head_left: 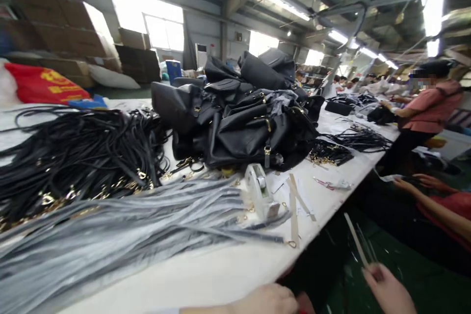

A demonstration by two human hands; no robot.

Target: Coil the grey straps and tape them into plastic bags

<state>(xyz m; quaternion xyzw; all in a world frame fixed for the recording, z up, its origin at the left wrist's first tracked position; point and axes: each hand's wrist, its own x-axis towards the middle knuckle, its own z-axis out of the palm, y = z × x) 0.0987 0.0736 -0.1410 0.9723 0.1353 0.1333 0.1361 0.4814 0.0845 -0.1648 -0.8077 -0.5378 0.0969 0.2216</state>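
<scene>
At the table's front edge, my left hand is closed with its fingers curled. A bit of red shows beside it, and what it holds, if anything, is hidden. My right hand, off the table over the dark green floor, pinches a narrow beige strip that points up and away. Thin clear slivers show beside this strip. Nearest to my left hand on the table are more beige strips, a tape dispenser and long straps in grey-looking clear wrapping with gold clasps.
Black bags are heaped mid-table. Black straps with gold clasps pile up at left, more at right. A person in pink stands at the table's far right; another person's hands work close on my right. Cartons stand behind.
</scene>
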